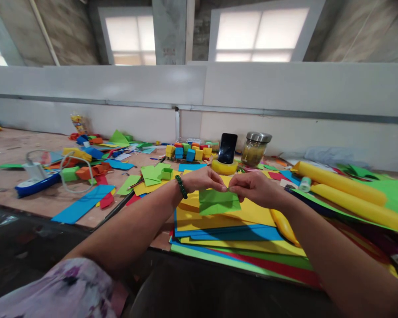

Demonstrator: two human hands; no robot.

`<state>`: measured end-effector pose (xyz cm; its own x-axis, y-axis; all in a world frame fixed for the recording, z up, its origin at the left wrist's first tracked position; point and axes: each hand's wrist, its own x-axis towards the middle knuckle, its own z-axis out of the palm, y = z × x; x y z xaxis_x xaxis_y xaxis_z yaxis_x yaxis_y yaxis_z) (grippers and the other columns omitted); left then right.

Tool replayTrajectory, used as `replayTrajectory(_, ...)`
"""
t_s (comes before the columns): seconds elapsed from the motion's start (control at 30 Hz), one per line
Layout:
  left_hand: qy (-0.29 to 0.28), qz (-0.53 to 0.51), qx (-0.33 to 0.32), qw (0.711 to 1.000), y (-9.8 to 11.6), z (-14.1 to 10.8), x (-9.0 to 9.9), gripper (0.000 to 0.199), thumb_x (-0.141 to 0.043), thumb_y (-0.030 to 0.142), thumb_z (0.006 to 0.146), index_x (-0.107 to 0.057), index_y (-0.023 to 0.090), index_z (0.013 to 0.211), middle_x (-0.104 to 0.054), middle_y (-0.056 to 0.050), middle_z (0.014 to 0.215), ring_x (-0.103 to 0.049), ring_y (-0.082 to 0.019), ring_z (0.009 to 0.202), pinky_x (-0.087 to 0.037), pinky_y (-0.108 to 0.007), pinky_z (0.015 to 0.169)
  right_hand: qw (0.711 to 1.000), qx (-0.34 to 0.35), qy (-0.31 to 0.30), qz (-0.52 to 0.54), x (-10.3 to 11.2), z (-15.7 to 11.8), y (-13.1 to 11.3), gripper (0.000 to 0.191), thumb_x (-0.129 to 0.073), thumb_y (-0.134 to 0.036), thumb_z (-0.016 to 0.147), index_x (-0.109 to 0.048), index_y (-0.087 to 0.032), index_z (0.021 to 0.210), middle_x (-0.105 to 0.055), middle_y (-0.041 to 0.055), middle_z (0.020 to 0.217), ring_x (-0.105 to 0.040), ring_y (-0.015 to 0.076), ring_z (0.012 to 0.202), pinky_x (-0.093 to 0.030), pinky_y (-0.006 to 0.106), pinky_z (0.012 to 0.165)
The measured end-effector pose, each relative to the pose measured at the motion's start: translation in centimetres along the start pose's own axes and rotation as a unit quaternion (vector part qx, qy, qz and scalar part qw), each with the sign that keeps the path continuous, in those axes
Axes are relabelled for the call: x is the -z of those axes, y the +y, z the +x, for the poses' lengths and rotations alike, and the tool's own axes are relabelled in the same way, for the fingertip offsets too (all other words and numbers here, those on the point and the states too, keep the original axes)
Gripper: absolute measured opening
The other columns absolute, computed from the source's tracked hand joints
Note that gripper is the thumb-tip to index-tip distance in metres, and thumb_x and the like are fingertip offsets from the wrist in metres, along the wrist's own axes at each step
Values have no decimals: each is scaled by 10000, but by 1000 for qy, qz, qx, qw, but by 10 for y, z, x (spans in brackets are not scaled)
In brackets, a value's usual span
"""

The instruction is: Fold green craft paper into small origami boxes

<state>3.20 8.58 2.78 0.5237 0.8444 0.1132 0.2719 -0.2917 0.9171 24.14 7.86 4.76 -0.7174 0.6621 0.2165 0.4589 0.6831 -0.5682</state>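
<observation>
A green piece of paper (219, 203) with crease lines hangs from the fingers of both hands, over a stack of coloured sheets. My left hand (204, 179), with a dark green bead bracelet (181, 186) on its wrist, pinches the paper's upper edge. Close beside it, almost touching, my right hand (252, 185) pinches the same edge a little further right. Underneath lie yellow sheets (192, 221), with blue, green and red ones lower in the stack. The fingertips partly cover the top edge of the green paper.
Behind the hands stand a phone (227, 148) on a yellow tape roll (224, 167), a lidded glass jar (256, 149) and several small paper cubes (189, 153). Yellow paper rolls (348, 183) lie right. A power strip (38, 182) with a white cable and paper scraps are left.
</observation>
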Motion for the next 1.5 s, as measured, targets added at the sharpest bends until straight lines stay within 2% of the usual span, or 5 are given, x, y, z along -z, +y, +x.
replayTrajectory(0.67,104,-20,82,991,-5,-6,48,282,-765,414,628,-725,163,751,-689,-18,744,-580,-113,730,-347,-224,635,991,-107,44,68,56,-14,37,344,-724,-524,675,-717,-185,730,-615,7,574,-568,122,504,-470,256,497)
replayTrajectory(0.87,-111,-17,77,991,-9,2,-4,361,-810,466,588,-735,137,716,-691,-22,700,-575,-119,630,-396,-231,595,989,-75,11,130,19,4,31,304,-730,-491,690,-754,-213,811,-663,-2,608,-607,133,554,-506,258,543)
replayTrajectory(1.0,55,-265,105,957,-7,7,-22,342,-816,413,618,-701,122,755,-691,-47,719,-605,-114,620,-455,-222,591,930,-109,183,299,6,13,32,488,-667,-638,702,-700,-206,928,-712,37,707,-661,157,609,-541,271,580)
replayTrajectory(1.17,218,-374,99,896,3,9,-27,191,-622,326,835,-656,164,932,-670,-7,762,-587,-85,602,-395,-172,494,902,-115,161,383,-9,17,27,544,-585,-721,715,-632,-193,840,-685,49,643,-648,169,542,-543,292,534)
replayTrajectory(1.5,-106,-302,82,944,-1,1,-16,240,-598,160,752,-670,59,958,-671,-98,724,-609,-137,625,-461,-228,565,967,42,179,174,14,5,22,628,-811,-317,640,-598,-272,1229,-655,30,975,-623,165,822,-519,312,749)
